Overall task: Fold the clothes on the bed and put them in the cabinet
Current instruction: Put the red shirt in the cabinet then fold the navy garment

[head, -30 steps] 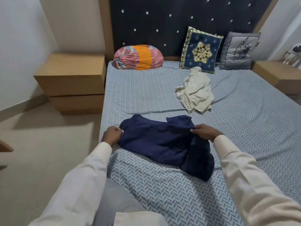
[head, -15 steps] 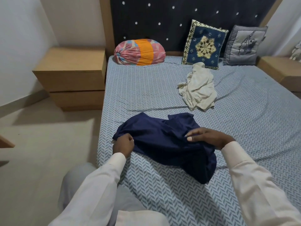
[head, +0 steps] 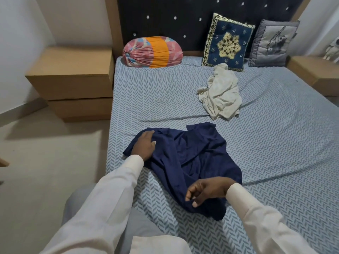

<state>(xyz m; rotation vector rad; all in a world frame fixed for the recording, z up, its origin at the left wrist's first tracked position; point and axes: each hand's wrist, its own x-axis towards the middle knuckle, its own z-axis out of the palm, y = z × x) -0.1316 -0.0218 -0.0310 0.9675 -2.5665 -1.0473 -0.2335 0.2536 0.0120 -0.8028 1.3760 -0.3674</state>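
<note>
Within the last second both hands have shifted along the navy garment (head: 192,158). The right hand (head: 205,191) has left the far right part of the cloth and come down to the near edge. The left hand (head: 144,145) has slid up from the near left side to the far left corner. The grip now spans the garment on a diagonal, which I judge to be a set-up for pulling it flat or for a first fold. The garment is still rumpled, so no fold is done yet.

The left hand is curled round the cloth at the garment's 10 o'clock corner, with fabric bunched under its fingers. The right hand pinches the hem between thumb and bent fingers at about 6 o'clock, where the cloth hangs in a loose lump. The bulk of the garment lies between the two hands, toward 1 o'clock from the right hand and 4 o'clock from the left. It rests on the bed (head: 165,99) near its left edge.

A cream garment (head: 220,92) lies crumpled and untouched at 1 o'clock from the navy one, well apart from both hands and just in front of the blue embroidered cushion (head: 228,45).
</note>
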